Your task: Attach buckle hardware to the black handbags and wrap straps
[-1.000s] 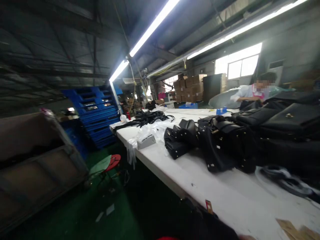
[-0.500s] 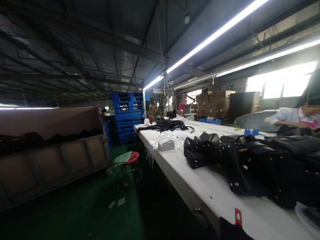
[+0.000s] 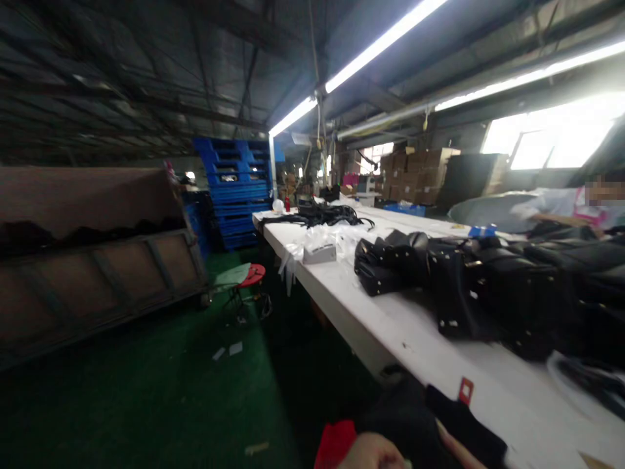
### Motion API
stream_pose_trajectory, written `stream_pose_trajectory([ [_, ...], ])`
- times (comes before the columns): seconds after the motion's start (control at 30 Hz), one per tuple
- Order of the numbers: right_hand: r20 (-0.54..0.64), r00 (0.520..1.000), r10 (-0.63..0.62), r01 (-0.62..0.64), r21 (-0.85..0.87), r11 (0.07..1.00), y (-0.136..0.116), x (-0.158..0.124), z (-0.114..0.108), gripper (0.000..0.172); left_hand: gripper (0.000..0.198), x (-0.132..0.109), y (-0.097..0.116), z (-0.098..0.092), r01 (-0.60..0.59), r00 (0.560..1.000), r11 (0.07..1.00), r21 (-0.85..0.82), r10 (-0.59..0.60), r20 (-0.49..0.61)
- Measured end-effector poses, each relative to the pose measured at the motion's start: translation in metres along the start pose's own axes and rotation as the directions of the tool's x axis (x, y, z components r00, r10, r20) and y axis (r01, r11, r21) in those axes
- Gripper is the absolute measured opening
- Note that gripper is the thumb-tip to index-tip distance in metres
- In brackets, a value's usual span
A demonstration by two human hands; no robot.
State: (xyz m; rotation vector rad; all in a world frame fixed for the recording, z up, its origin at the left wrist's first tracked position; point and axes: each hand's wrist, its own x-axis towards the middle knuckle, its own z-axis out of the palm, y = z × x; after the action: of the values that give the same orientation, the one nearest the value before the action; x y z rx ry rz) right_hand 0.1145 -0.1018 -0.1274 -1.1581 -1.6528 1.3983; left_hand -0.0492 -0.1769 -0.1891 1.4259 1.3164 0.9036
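Observation:
At the bottom edge, my left hand [image 3: 374,453] has its fingers curled against a black bag [image 3: 403,417], which sits low in front of me by the table's near side. My right hand [image 3: 459,449] grips the bag's right side; only a sliver of it shows. A bright red piece [image 3: 336,444], perhaps cloth, is beside my left hand. The bag is blurred, and its lower part is out of frame. Close to its right lies a dark flat piece [image 3: 466,423] with a red tag [image 3: 465,391] at its top.
A long white table [image 3: 361,332] bears a heap of black bags [image 3: 488,293], a grey box-shaped device [image 3: 319,253], clear plastic and black straps [image 3: 332,215]. To the left are a wooden-sided cart [image 3: 97,280], a red stool [image 3: 252,275] and blue pallets [image 3: 239,208]. Across the table, a person [image 3: 561,205] works.
Both my hands and the black bag with the red piece have come into view at the bottom. The camera has tilted down slightly, so the table and room sit higher.

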Motion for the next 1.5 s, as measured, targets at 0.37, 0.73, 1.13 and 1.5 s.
stream_pose_trajectory([
  [0.37, 0.115, 0.812, 0.572, -0.556, 0.450, 0.699, 0.077, 0.014, 0.043, 0.029, 0.028, -0.003, -0.016, -0.045, 0.104, 0.993, 0.995, -0.014, -0.104, -0.060],
  [0.73, 0.105, 0.831, 0.547, -0.511, 0.530, 0.676, 0.088, 0.012, 0.042, 0.026, 0.012, 0.015, -0.012, -0.032, -0.085, 0.996, 0.951, 0.296, 0.079, 0.030],
  [1.13, 0.253, 0.751, 0.610, -0.634, 0.537, 0.557, 0.099, 0.013, 0.043, 0.029, 0.019, 0.017, -0.024, -0.025, 0.049, 0.998, 0.991, 0.122, -0.045, -0.041],
  [1.5, 0.335, 0.791, 0.512, -0.607, 0.533, 0.590, 0.119, 0.023, 0.059, 0.031, 0.035, 0.021, -0.049, -0.036, 0.249, 0.967, 0.942, -0.225, -0.254, 0.006],
])
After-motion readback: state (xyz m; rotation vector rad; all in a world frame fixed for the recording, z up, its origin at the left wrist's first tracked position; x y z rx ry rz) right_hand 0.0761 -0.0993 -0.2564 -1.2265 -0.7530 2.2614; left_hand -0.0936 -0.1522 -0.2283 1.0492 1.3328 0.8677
